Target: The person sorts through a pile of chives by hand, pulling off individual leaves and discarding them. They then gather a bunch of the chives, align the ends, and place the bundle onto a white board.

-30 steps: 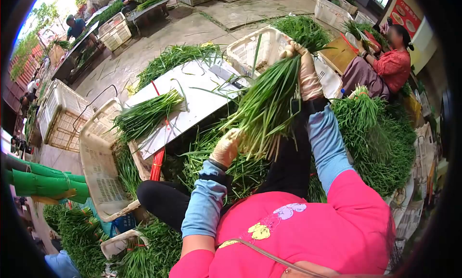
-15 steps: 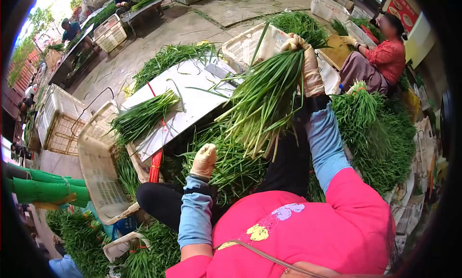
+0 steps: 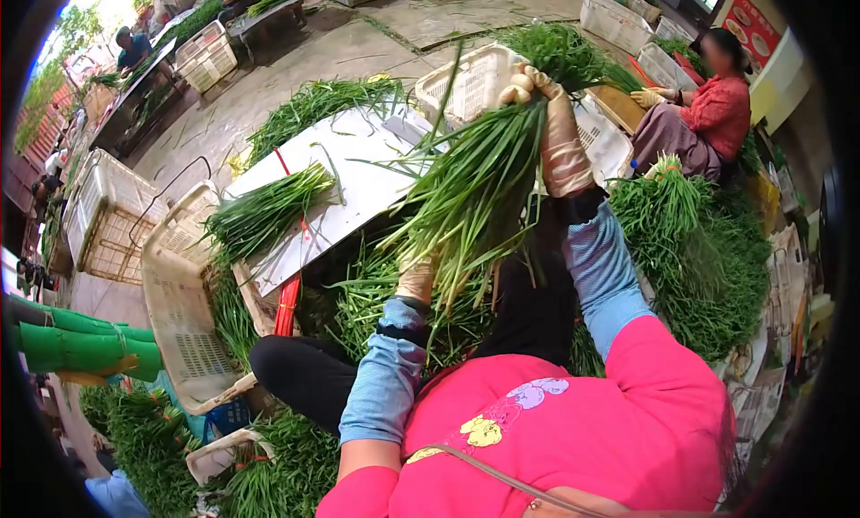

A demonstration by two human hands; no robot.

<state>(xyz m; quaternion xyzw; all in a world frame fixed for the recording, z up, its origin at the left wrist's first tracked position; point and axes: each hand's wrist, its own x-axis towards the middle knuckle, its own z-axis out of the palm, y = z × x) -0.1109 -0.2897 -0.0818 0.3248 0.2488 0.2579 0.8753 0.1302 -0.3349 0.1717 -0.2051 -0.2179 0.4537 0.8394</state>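
My gloved right hand point(image 3: 530, 92) is closed around the top of a loose bunch of garlic chives point(image 3: 484, 173). It holds them up in front of me, with the pale stalk ends hanging down and to the left. My gloved left hand point(image 3: 415, 280) is at the lower stalk ends, and its fingers are hidden behind them. Below lies a heap of loose chives point(image 3: 367, 307). A tidy bundle of chives point(image 3: 273, 215) rests on the white board point(image 3: 358, 182), beside a flat metal blade point(image 3: 408, 128). Red ties point(image 3: 287, 307) hang from the board's near edge.
White plastic crates stand on the left point(image 3: 184, 294) and behind the board point(image 3: 461, 83). Chives are piled on my right point(image 3: 694, 240) and at lower left point(image 3: 143, 442). A co-worker in red point(image 3: 712, 115) sits at the right. Other people work at tables farther back.
My left hand has moved right and up, from a closed fist beside the bunch to behind its stalk ends. My right hand and the chives have shifted slightly left.
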